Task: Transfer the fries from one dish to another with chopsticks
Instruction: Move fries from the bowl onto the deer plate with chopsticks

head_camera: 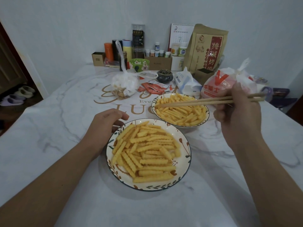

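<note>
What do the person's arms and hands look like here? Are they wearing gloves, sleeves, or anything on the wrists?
Both arms are bare from the bottom edge of the picture to the fingertips: no sleeves show. The left hand and right hand wear no gloves, and no rings, watch or bracelet show on the sides facing the camera. The fingernails look short and unpainted.

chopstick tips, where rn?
Head view, right of centre: the chopsticks, held by the right hand, reach left with their tips over the far plate's left rim, above its fries.
</note>
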A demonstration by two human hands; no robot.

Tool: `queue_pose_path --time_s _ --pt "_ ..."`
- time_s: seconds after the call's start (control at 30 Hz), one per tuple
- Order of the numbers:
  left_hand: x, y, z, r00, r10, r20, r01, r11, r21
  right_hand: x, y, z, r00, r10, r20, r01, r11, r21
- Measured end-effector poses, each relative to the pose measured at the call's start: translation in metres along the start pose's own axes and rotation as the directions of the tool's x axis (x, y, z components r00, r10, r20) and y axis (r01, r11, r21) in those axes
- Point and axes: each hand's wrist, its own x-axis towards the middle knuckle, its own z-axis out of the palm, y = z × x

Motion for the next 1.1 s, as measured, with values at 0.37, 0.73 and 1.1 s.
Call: queue_pose_path --time_s 0.37,0.73,1.1 --pt "0.0 0.001 0.0 1.0 -0.005 0.006 0.005 1.0 0.003 -0.007 0.043 0.021 0.989 -0.15 0.02 0.148 0.933 -0.329" --pt "0.001 0.0 0.0 1.0 -0.006 0.009 0.006 1.0 0.005 0.001 0.04 0.017 0.989 -0.119 -0.083 0.092 0.957 -0.274" --pt "0.001 -0.001 0.0 1.0 0.003 0.004 -0.003 1.0 0.016 -0.001 0.001 0.002 0.975 0.122 0.187 -0.123 0.992 -0.004"
